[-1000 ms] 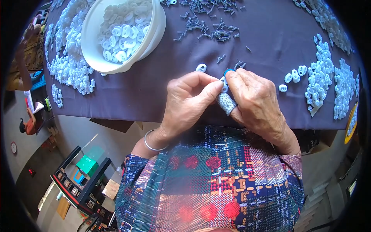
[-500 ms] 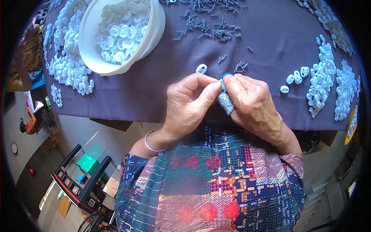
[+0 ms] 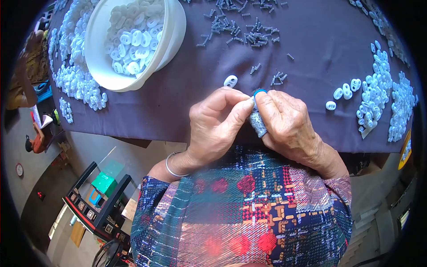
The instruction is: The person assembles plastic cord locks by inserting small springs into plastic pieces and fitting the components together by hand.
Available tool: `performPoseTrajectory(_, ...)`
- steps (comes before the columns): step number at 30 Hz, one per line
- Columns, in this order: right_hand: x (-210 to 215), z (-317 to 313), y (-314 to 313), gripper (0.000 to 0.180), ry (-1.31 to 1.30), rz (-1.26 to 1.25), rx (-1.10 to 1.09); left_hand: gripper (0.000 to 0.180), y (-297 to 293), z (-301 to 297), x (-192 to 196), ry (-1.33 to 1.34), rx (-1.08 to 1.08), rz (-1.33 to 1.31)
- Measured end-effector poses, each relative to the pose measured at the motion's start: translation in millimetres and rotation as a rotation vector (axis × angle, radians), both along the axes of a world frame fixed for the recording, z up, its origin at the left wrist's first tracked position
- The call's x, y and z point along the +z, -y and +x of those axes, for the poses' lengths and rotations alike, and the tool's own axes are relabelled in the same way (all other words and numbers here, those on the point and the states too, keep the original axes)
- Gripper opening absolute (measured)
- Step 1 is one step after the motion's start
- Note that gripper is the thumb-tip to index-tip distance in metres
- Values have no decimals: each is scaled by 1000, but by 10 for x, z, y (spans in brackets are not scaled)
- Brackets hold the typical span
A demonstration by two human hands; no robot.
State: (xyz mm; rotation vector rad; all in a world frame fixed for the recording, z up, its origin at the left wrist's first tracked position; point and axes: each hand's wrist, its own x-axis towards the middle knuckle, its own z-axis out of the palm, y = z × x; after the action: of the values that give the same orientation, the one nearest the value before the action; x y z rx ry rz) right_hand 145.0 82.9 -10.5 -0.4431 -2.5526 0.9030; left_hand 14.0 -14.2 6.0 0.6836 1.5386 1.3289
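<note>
Both hands meet just below the single white two-holed plastic toggle (image 3: pixel 230 81) that lies alone on the dark purple cloth of the desk (image 3: pixel 320 40), and that toggle serves as the marker for everything here. The left hand (image 3: pixel 213 129) is closed narrow, thumb and forefinger pinched on something too small to make out, its tips pressed against the small blue plastic ring (image 3: pixel 259 92) just to the right of the toggle. The right hand (image 3: pixel 289 127) is curled around a grey speckled stubby tool (image 3: pixel 257 124), which stands below and to the right of the toggle with the blue ring at its top end. To do this fitting well, I judge that the right hand should keep the tool steady and upright while the left hand feeds its piece squarely into the ring, since a tilt would likely let a tiny part slip away. Small grey metal springs (image 3: pixel 278 78) lie in a loose bunch close to the right of the toggle, within easy reach. The round white plastic bowl of toggles (image 3: pixel 133 38) sits up and to the left of it, well apart.
</note>
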Motion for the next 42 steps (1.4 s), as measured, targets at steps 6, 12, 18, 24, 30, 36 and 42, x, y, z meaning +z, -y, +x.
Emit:
performPoseTrajectory(6, 10, -1, -3, 14, 14, 20, -14, 5, 6, -10, -54, -61, -14, 31)
performPoseTrajectory(12, 16, -2, 19, 14, 31, 40, -15, 4, 26, -3, -60, -65, -5, 12)
performPoseTrajectory(18, 40, 2, 14, 36, 36, -85, -13, 4, 17, -2, -81, -79, 14, 46)
performPoseTrajectory(24, 20, -14, 34, 16, 24, 75, -29, 4, 36, 4, -98, -103, 14, 53)
performPoseTrajectory(30, 12, -1, 45, 35, 29, -31, -21, 5, 40, -1, -105, -118, 10, 65)
performPoseTrajectory(36, 26, -4, 38, 32, 40, 9, -23, 4, 39, 0, -91, -119, -20, 59)
performPoseTrajectory(42, -25, -6, 33, 29, 7, 1, -33, 4, 33, 14, -109, -156, -4, 84)
